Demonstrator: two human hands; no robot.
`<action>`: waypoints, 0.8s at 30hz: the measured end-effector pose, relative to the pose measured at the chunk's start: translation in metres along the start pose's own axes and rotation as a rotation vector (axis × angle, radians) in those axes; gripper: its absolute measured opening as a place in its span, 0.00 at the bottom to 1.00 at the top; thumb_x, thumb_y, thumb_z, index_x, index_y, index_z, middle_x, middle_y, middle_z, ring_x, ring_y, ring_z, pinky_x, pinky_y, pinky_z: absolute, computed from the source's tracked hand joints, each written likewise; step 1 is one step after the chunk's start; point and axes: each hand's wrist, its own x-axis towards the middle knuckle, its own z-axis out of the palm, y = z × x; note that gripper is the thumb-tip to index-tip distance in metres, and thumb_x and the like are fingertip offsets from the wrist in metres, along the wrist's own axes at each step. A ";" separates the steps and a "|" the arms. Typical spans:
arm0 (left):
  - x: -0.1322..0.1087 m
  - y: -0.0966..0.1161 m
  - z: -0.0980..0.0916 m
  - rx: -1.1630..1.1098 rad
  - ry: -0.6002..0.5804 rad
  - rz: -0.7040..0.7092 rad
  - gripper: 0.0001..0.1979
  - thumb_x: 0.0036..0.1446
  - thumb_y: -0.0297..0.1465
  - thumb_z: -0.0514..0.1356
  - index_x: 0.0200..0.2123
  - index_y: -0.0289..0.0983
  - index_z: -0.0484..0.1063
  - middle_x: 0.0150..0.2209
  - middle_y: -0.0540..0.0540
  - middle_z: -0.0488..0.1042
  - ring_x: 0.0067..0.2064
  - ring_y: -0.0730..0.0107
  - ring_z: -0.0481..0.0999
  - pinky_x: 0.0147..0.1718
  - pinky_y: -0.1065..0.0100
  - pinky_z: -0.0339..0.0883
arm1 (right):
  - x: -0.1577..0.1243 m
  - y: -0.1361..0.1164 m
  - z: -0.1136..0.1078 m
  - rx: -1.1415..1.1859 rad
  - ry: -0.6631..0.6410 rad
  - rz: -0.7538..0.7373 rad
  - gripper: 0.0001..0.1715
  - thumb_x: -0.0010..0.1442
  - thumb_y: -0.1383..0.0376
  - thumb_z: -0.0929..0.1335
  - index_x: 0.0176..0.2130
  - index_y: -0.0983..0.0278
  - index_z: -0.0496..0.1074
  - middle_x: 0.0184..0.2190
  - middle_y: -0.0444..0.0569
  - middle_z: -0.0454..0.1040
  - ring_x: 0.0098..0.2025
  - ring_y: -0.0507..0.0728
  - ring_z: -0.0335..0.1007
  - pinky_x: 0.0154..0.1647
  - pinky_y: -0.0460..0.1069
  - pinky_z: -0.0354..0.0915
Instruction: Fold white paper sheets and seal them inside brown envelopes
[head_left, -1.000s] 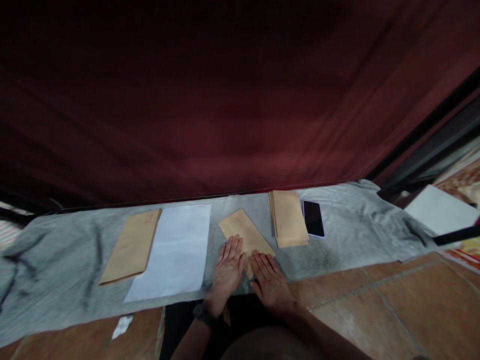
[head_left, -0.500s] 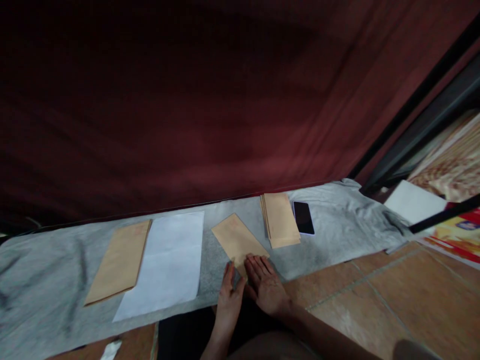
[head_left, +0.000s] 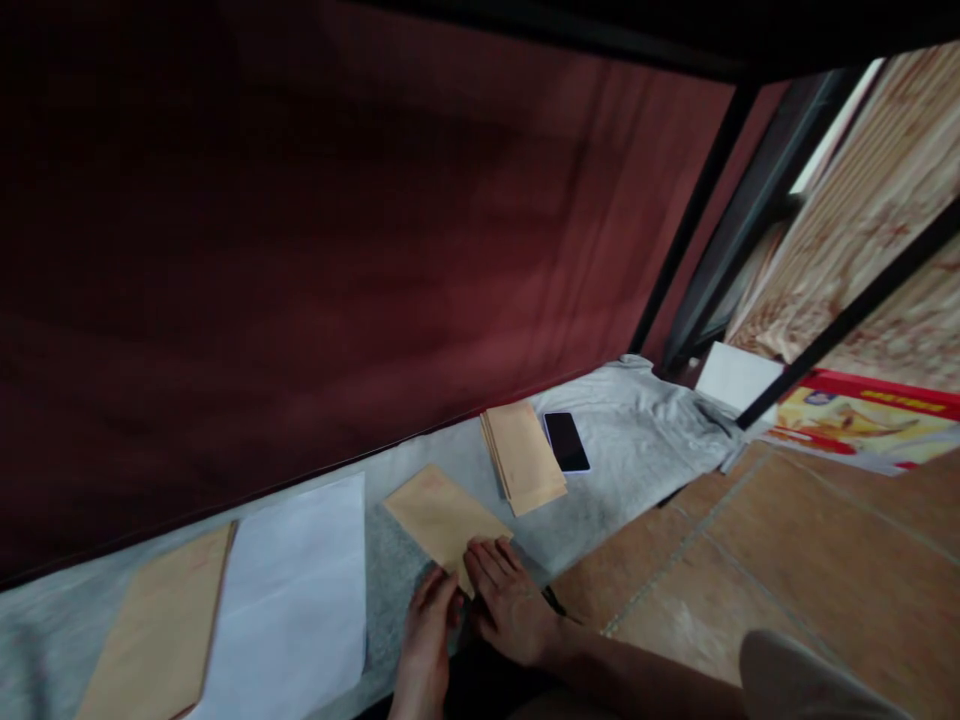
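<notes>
A brown envelope (head_left: 439,515) lies at an angle on the grey cloth (head_left: 630,450) in front of me. My right hand (head_left: 510,600) rests flat on its near corner with fingers stretched out. My left hand (head_left: 427,625) sits just left of it at the envelope's near edge, fingers close together and touching the cloth. Neither hand holds anything up.
A stack of brown envelopes (head_left: 523,458) and a dark phone (head_left: 566,441) lie further right on the cloth. A white sheet (head_left: 296,600) and another brown envelope (head_left: 154,640) lie to the left. A dark red curtain (head_left: 337,250) hangs behind. Tiled floor (head_left: 787,560) is to the right.
My head has turned up and to the right, shifting everything left and down. My left hand slid back off the envelope toward its near edge. My right hand stays on it.
</notes>
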 end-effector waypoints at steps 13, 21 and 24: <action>-0.016 0.028 0.029 -0.129 -0.086 0.008 0.31 0.43 0.48 0.73 0.49 0.40 0.75 0.51 0.40 0.78 0.51 0.55 0.79 0.41 0.63 0.74 | 0.037 0.019 -0.054 1.029 0.505 0.298 0.24 0.68 0.49 0.63 0.47 0.60 0.79 0.42 0.52 0.79 0.49 0.62 0.75 0.53 0.57 0.70; -0.013 0.010 0.037 -0.157 -0.191 -0.003 0.29 0.39 0.42 0.75 0.43 0.35 0.75 0.34 0.44 0.80 0.28 0.69 0.77 0.27 0.69 0.69 | 0.022 0.010 -0.053 1.620 0.380 0.474 0.31 0.51 0.43 0.75 0.41 0.65 0.78 0.38 0.53 0.80 0.42 0.62 0.78 0.46 0.56 0.73; -0.009 0.012 0.034 -0.062 -0.237 0.057 0.26 0.42 0.43 0.72 0.41 0.33 0.76 0.26 0.48 0.77 0.24 0.73 0.72 0.23 0.71 0.63 | 0.014 0.021 -0.053 1.488 0.346 0.583 0.30 0.47 0.43 0.77 0.36 0.65 0.77 0.31 0.49 0.79 0.35 0.59 0.77 0.41 0.53 0.74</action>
